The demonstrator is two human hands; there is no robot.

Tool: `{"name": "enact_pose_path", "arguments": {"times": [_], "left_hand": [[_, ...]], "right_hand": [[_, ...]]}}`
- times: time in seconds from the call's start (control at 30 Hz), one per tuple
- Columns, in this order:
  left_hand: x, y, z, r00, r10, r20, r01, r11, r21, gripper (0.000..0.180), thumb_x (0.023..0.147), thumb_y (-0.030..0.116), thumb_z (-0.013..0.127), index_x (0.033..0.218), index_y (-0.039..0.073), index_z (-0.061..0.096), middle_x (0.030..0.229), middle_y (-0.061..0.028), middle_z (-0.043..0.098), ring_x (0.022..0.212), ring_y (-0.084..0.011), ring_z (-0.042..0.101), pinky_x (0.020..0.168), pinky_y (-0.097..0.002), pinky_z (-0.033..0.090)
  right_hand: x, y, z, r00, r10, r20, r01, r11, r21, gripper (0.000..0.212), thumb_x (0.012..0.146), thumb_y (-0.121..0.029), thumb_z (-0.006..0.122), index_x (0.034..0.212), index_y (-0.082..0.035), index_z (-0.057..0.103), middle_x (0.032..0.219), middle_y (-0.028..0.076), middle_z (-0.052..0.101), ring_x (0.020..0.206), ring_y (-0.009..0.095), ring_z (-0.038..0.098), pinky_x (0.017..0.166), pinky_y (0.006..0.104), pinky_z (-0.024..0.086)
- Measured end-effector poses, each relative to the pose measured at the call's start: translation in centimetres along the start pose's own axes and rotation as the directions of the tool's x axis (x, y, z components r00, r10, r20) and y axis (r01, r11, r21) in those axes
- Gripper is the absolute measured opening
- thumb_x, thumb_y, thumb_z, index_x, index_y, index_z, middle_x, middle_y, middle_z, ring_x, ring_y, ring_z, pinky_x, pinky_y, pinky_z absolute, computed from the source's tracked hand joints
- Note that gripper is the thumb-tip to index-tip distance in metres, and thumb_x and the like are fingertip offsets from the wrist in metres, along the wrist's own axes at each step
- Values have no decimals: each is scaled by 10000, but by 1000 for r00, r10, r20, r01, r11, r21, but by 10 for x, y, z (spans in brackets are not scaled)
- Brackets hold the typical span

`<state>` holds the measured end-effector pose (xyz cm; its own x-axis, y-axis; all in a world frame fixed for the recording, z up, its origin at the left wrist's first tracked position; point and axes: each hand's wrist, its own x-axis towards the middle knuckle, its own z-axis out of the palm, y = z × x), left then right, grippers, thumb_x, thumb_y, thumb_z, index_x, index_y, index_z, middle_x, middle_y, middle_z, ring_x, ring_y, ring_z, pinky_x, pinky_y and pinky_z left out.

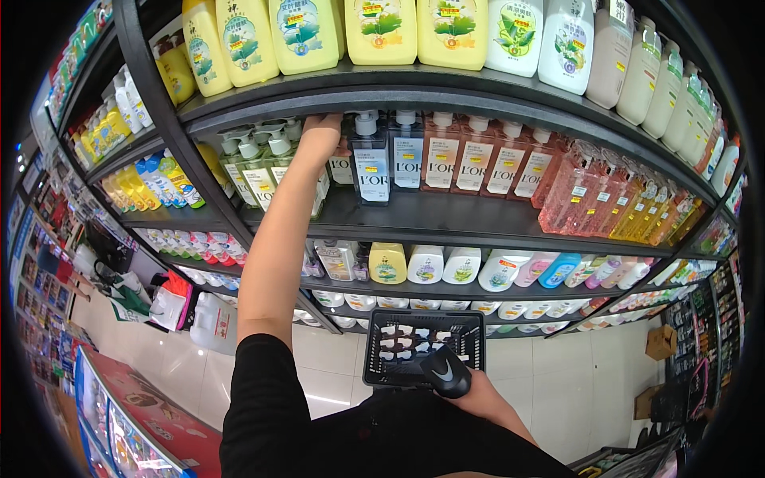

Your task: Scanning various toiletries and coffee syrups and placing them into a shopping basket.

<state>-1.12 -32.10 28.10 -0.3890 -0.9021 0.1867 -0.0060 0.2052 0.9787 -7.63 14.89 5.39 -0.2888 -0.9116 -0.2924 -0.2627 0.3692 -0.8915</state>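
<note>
My left hand (323,131) reaches deep into the middle shelf, among the pump bottles just under the edge of the shelf above. Its fingers are hidden there, so whether it grips a bottle does not show. Left of it stand green pump bottles (259,179); to its right are a blue pump bottle (371,167) near the front and another blue one behind. Low in front of my body, my right hand (482,396) is closed around a black handheld barcode scanner (448,373). Beyond the scanner, a black basket (476,323) holds several white-topped pump bottles (402,341).
Peach pump bottles (470,159) and pink ones (574,191) line the same shelf (446,215) further right. Large yellow bottles (382,32) stand on the shelf above. Lower shelves carry more bottles (388,263). A red-sided display case (151,406) is at lower left.
</note>
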Motion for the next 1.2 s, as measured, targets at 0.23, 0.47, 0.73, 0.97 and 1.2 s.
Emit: {"name": "enact_pose_path", "arguments": {"times": [0.23,0.47,0.73,0.97,1.2], "left_hand": [[-9,-20,-5,994,94,-58,-95,995,-10,605,1057,392,565,1499,-10,472,1091,-149,660,682,-159,612,570,-302,587],[-77,-99,26,883,452,-127,-439,890,120,695,969,189,699,1581,52,400,1589,-223,409,695,-153,583,678,-269,539],[-101,-142,11,965,253,-69,-260,955,-141,706,912,119,741,1544,20,443,1601,-233,395,758,-130,659,723,-262,546],[-90,-119,11,981,188,-39,-177,966,190,890,848,261,829,1566,4,369,1537,-228,457,908,-274,725,838,-395,600],[-87,-112,43,931,322,-170,-165,789,592,1139,722,411,910,1600,60,274,1376,-211,552,1144,-413,660,888,-491,576]], "right_hand": [[10,13,-21,996,-53,72,53,999,4,519,827,-258,861,1252,-20,681,1129,158,765,1060,286,747,941,366,553],[6,-8,-28,996,-2,94,4,1000,-23,530,833,-241,859,1277,-18,675,1157,143,766,1090,240,736,948,347,546],[9,-15,-10,992,55,111,-52,998,-23,541,833,-238,869,1287,-19,672,1177,138,760,1109,229,724,977,348,536],[18,-9,11,994,11,106,-9,1000,-20,520,843,-235,861,1274,-17,669,1163,144,760,1088,236,729,960,347,542],[21,-5,22,996,-33,80,37,998,-51,525,839,-235,860,1278,-22,665,1141,157,763,1068,252,737,951,355,546]]}}
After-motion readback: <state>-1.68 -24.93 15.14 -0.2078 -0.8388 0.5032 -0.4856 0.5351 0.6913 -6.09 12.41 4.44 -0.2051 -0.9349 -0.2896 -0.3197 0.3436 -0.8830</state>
